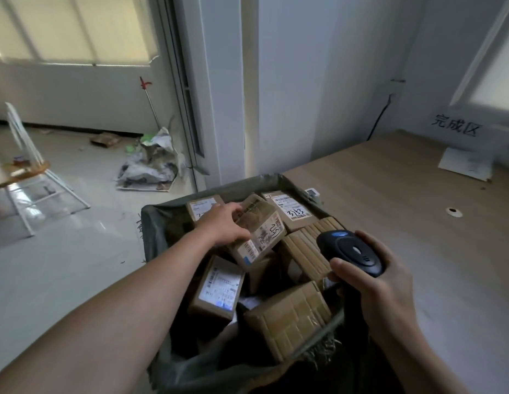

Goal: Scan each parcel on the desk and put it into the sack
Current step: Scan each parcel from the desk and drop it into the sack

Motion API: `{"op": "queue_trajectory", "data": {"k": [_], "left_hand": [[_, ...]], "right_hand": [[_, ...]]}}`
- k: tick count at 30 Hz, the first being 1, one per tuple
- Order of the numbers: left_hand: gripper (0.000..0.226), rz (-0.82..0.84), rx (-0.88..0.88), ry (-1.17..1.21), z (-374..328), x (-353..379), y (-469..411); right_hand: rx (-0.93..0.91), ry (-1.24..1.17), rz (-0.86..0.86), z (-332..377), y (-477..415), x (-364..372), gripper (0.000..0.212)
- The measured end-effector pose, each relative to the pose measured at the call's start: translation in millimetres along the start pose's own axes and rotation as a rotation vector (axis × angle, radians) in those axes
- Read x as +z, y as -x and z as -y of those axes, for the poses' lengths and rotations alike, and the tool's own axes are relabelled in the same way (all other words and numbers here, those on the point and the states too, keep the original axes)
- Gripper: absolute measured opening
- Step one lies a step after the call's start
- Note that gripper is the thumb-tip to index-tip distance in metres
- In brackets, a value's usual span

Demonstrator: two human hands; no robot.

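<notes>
The left hand (223,223) gripped a taped cardboard parcel (259,237), its fingers curled over the top edge, above the open grey sack (153,223) packed with other parcels. The right hand (372,277) clasped a black scanner (351,251), thumb across its near side, beside the wooden desk (404,194).

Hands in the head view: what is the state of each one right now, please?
Left hand: grips a cardboard parcel above the sack.
Right hand: holds the black scanner.
</notes>
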State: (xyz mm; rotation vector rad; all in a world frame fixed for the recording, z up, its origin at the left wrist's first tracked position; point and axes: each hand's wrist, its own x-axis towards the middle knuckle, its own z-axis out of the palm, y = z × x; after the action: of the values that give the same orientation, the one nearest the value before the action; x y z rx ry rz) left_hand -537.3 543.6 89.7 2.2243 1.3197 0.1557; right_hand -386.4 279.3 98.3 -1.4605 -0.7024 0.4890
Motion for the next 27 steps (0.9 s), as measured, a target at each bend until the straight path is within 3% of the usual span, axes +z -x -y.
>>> {"op": "queue_trajectory", "data": {"k": [5,7,12,17,23,25,27], "left_hand": [[0.085,-0.014,-0.006,-0.118,-7.3,8.1,-11.7],[0.080,-0.016,0.007,-0.155,-11.4,11.5,-18.6],[0.044,0.045,0.069,-0.252,-19.3,26.0,-34.6],[0.030,-0.017,0.066,-0.407,-20.7,41.5,-39.5],[0.042,-0.098,0.262,-0.317,-74.2,59.9,-36.5],[0.043,-0.084,0.349,-0.278,-104.9,69.4,-30.3],[0.042,-0.070,0.454,-0.257,-139.6,82.8,-17.4]], "right_hand": [[0.001,0.024,-0.032,1.2,3.1,-3.3,0.063],[0.004,0.029,-0.030,2.4,3.6,-6.6,0.072],[0.017,0.033,-0.043,2.8,4.9,-13.3,0.086],[0.037,0.063,-0.119,0.3,7.3,-27.3,0.096],[0.044,0.041,-0.235,1.3,15.7,-60.3,0.071],[0.044,0.036,-0.281,5.7,23.1,-75.8,0.074],[0.031,0.054,-0.337,10.8,33.1,-95.8,0.089]]}}
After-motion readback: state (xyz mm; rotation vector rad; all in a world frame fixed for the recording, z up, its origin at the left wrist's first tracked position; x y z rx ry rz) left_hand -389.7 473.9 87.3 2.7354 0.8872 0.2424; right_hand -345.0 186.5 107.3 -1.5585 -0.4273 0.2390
